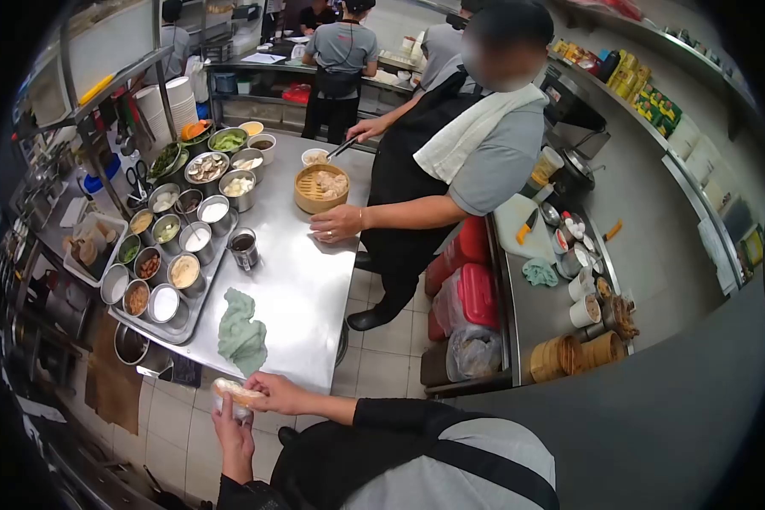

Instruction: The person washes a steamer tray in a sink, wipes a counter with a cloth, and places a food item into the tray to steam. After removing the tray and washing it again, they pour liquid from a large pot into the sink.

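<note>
My left hand (234, 435) is closed around the lower part of a bread roll (236, 389), which looks pale with an orange-brown band. From the other side, the fingers of my right hand (274, 394) pinch the same roll. It is held up just off the near corner of the steel table (310, 297). What fills or wraps the roll is too small to make out. A crumpled green cloth (242, 331) lies on the table close beyond my hands.
Several metal tubs of ingredients stand on a tray (197, 316); a dark cup (243, 248) is beside it. Across the table, a co-worker holds tongs (342, 148) near a bamboo steamer (321, 189). A side counter (527, 319) carries more steamers (556, 359).
</note>
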`<state>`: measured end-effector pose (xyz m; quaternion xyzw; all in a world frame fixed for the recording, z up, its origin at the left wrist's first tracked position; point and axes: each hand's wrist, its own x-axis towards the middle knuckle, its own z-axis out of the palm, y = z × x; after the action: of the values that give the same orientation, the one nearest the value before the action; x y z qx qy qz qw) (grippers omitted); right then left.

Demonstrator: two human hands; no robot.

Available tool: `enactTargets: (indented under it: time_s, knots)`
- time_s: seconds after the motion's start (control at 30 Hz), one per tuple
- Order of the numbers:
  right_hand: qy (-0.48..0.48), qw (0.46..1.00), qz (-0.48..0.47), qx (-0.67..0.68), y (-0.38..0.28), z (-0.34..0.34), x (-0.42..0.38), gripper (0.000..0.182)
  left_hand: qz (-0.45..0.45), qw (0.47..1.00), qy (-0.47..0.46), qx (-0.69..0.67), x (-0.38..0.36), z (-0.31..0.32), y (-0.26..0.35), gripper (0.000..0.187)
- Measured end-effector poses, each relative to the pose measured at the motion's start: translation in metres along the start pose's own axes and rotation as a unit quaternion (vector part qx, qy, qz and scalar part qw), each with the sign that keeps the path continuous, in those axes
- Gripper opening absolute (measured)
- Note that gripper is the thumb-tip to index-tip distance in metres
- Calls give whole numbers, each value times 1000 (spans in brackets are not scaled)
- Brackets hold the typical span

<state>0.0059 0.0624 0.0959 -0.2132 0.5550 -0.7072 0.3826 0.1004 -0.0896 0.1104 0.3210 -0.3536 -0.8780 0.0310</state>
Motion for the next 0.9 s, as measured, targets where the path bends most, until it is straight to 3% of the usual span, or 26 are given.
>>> enactTargets:
  time_s: [0.07, 0.1, 0.17, 0.2, 0.27, 0.3, 0.37, 0.4, 0.47, 0.5, 0.53, 0.57, 0.6, 0.67, 0.7, 0.73, 0.8, 0.83, 0.9]
  knots:
    - [49, 983, -37, -176, -9, 10, -2, 37, -30, 986, 158, 33, -16, 9, 4, 52]
    - [48, 983, -35, -173, -15, 15, -2, 37, -31, 986, 162, 34, -16, 2, 1, 52]
    - [-5, 983, 19, -185, -24, 24, -2, 34, -42, 998, -12, -54, -9, -22, -14, 46]
    - [-5, 983, 21, -182, -23, 26, -2, 34, -45, 998, -10, -53, -6, -34, -19, 46]
    - [-37, 940, -96, -327, -22, 30, 5, 33, -27, 994, -43, -96, 8, -57, -22, 37]
    - [-38, 940, -93, -326, -15, 27, 11, 33, -28, 994, -41, -98, 13, -69, -21, 37]
    - [35, 882, -209, -421, -1, 13, 22, 32, -13, 987, -19, -162, 19, -97, -19, 32]
    - [50, 899, -157, -406, -11, 2, 26, 31, -20, 984, -38, -171, 23, -116, -17, 32]
    - [85, 918, 15, -387, -14, -35, 43, 22, 9, 988, 71, -135, 50, -176, -32, 34]
    - [153, 910, -87, -374, 3, -59, 52, 15, -16, 989, 106, -100, 59, -201, -28, 36]
    - [162, 885, -145, -412, -5, -75, 53, 15, 25, 993, 49, -100, 70, -246, -41, 37]
    - [164, 818, -154, -530, -3, -90, 58, 18, 33, 996, 17, -82, 57, -251, -32, 37]
    - [204, 837, -13, -507, -36, -74, 55, 30, 35, 997, 17, -65, 63, -274, -32, 35]
    - [212, 868, 2, -450, -17, -75, 56, 29, 21, 988, 134, -78, 80, -289, -25, 31]
    - [228, 875, -24, -427, -1, -73, 53, 28, -37, 976, 204, -69, 83, -280, -15, 32]
    - [198, 849, -71, -485, 13, -81, 53, 28, -69, 968, 233, -64, 90, -268, -7, 38]
    - [210, 831, -111, -503, 27, -77, 55, 27, -32, 966, 246, -70, 118, -256, -22, 41]
    - [208, 781, -93, -581, 21, -72, 60, 25, -4, 971, 222, -90, 148, -259, -44, 42]
    - [178, 762, -84, -617, 15, -61, 65, 21, 4, 979, 165, -121, 183, -244, -69, 44]
